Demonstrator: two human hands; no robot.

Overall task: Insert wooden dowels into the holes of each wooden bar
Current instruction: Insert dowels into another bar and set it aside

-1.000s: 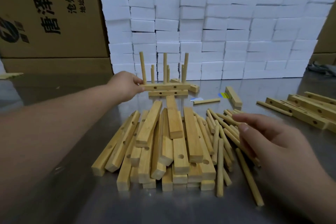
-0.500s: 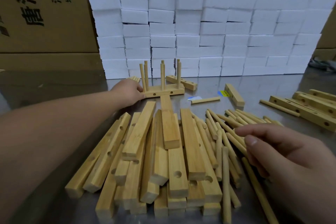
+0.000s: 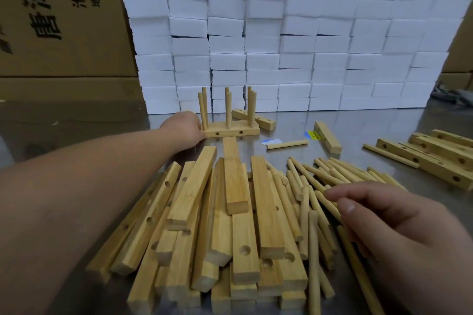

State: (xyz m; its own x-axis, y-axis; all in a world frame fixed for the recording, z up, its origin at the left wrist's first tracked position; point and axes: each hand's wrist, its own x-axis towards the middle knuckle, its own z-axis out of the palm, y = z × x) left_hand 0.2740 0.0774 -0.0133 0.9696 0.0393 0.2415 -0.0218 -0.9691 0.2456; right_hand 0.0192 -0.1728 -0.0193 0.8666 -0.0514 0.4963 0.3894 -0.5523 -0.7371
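The left hand [image 3: 184, 127] was stretched way out across the metal surface [image 3: 76, 120], butted right up against the left end of the finished bar [image 3: 231, 132]. That bar was lying flat with a bunch of upright dowels [image 3: 228, 110] standing out of its top in pairs. Honestly couldn't tell if the hand was gripping it or just touching, since the fingers were tucked out of sight on the far side.

The right hand [image 3: 399, 227] hung low over the loose dowel pile [image 3: 313, 238] with relaxed, mostly straight fingers and nothing in it. Just left of those dowels was the big heap of drilled bars [image 3: 235, 186], piled up in the middle nearest the person.

Further back, a single dowel [image 3: 286, 144] lay by itself near a stray bar [image 3: 327, 137], and a few more bars [image 3: 440, 158] were off at the right edge. A wall of white foam blocks [image 3: 294, 41] stood behind everything, with cardboard boxes [image 3: 56, 33] behind that.
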